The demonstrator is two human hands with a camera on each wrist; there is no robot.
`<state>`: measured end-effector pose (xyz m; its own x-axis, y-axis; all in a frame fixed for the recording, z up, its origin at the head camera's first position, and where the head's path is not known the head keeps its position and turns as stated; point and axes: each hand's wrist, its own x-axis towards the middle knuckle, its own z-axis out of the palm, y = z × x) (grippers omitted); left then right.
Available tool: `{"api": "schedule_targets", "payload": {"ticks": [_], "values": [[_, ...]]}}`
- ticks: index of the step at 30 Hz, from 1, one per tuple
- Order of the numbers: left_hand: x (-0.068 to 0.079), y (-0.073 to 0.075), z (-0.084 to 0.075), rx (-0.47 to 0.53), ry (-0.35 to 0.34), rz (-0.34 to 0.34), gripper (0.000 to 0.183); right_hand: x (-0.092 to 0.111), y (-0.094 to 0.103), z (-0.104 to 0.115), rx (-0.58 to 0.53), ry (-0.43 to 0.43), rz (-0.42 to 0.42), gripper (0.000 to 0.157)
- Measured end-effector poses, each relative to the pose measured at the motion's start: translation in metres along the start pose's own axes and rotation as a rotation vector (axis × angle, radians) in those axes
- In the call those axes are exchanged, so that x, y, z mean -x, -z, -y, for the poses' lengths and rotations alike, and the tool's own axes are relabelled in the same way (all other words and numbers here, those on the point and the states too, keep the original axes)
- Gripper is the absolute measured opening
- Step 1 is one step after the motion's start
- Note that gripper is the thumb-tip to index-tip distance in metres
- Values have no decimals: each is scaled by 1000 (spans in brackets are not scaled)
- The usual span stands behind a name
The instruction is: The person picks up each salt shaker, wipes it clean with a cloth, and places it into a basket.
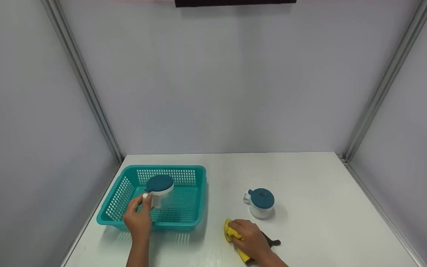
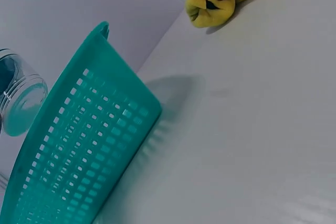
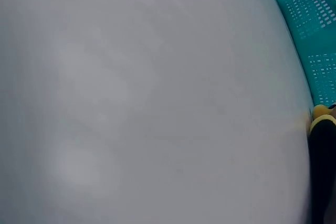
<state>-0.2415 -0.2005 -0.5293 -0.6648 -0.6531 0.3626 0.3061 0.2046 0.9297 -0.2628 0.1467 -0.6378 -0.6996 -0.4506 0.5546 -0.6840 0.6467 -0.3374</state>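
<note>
With its fingertips, my left hand [image 1: 138, 219] pinches the handle of a clear jar with a blue lid [image 1: 160, 183]. The jar is upright and overlaps the inside of a teal plastic basket [image 1: 178, 225] in the head view. Its clear base [image 2: 27, 106] shows above the basket rim in the left wrist view. My right hand [image 1: 251, 239] grips a bunched yellow cloth [image 1: 232, 233] with a dark side, low at the table. Just beyond that hand, a second clear jar with a blue lid [image 1: 262, 199] stands upright, its handle to the left.
The white table [image 1: 321, 222] has grey walls [image 1: 213, 81] at the back and both sides. The basket stands on its left part. A dark rounded end [image 1: 275, 242] sticks out to the right of my right hand. A black bar [image 1: 235, 3] crosses the top of the head view.
</note>
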Motion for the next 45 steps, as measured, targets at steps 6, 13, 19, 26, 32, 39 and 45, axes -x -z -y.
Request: {"api": "schedule_targets", "payload": {"ticks": [6, 13, 19, 26, 32, 39, 45], "values": [[-18, 7, 12, -64, -11, -6, 36, -3, 2, -5, 12, -15, -21, 34], [-33, 23, 20, -205, 0, -23, 37, 0, -1, -3, 4, -18, -26, 35], [-44, 40, 27, -350, 47, 21, 42, 2, -4, 2, -19, -24, -26, 34], [-63, 49, 33, -463, 40, 49, 40, 2, -4, 4, -22, -52, -14, 35], [-71, 47, 42, -489, 44, 67, 40, 4, -3, 1, -22, -64, -18, 37], [-79, 48, 42, -546, 126, 110, 39, 3, -4, 2, -17, -70, -8, 38], [-87, 48, 45, -637, 135, 235, 40, 4, -4, 0, -6, -84, -4, 38]]}}
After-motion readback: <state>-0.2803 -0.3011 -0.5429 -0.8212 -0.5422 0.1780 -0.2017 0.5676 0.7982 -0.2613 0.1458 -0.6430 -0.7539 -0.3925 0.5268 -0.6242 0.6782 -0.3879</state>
